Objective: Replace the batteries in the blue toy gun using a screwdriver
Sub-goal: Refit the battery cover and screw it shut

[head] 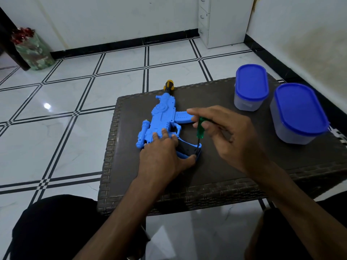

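A blue toy gun (161, 119) lies flat on a low brown wicker table (216, 171), its yellow-and-black muzzle pointing away from me past the far edge. My left hand (163, 154) presses down on the gun's rear and clasps the grip, thumb under the dark grip end. My right hand (225, 132) holds a green-handled screwdriver (201, 128) upright between thumb and fingers. Its thin shaft points down onto the bottom end of the grip.
Two clear plastic containers with blue lids stand at the table's right, one smaller (250, 88) farther back, one larger (298, 114) nearer. My knees in dark trousers flank the table's near edge. White tiled floor lies all around; a wrapped bouquet (32, 48) leans at the far left.
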A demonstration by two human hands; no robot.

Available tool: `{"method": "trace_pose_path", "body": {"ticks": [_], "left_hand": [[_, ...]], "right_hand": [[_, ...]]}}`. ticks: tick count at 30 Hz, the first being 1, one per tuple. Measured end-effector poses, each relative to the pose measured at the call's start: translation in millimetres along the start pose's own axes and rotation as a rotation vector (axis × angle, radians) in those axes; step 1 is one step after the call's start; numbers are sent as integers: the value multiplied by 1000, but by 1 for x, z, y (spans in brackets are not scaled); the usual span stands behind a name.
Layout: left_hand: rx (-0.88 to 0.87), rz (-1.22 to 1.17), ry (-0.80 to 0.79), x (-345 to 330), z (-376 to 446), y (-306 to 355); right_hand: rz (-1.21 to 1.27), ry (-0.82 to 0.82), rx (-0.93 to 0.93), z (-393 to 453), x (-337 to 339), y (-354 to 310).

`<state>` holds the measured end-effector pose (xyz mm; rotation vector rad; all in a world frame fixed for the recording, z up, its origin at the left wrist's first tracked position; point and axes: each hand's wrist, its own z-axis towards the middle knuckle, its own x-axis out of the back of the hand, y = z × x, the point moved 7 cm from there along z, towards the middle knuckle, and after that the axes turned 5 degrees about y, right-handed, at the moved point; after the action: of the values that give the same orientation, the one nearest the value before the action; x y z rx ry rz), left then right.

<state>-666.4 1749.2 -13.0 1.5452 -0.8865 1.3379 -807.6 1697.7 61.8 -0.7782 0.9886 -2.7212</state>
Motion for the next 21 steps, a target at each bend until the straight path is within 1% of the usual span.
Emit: {"method": "trace_pose_path", "body": {"ticks": [4, 7, 13, 15, 21], "left_hand": [[-1, -1, -2, 1, -1, 0], [0, -7, 2, 2, -2, 1], [-1, -13, 8, 3, -2, 2], [-2, -13, 9, 3, -2, 2], [-5, -1, 6, 0, 0, 1]], "right_hand": [[-72, -4, 37, 1, -1, 0], [-107, -21, 31, 2, -4, 1], [-32, -69, 44, -1, -4, -4], [-23, -59, 43, 0, -5, -4], [-91, -47, 34, 2, -2, -3]]}}
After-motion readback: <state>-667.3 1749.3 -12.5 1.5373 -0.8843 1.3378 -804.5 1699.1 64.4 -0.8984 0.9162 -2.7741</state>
